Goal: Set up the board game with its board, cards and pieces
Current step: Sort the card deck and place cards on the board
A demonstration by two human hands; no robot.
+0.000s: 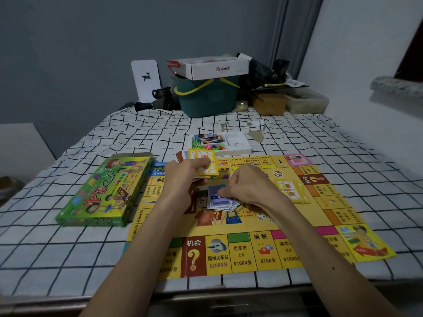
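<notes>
A: State of the left hand [183,173]?
B: It grips a fan of yellow and brown cards [204,165], centre frame, above the board [240,252].
A: And the right hand [249,186]?
B: Fingers curled, pinching the blue cards [217,201] lying mid-board. They sit just left of its knuckles, long axis roughly up-down the frame.
A: Next move?
B: Probably sorting. The yellow pile [290,191] lies near, on the frame-right side of the right hand, which is the nearer hand. The tray [237,139] of pieces is at upper centre.
</notes>
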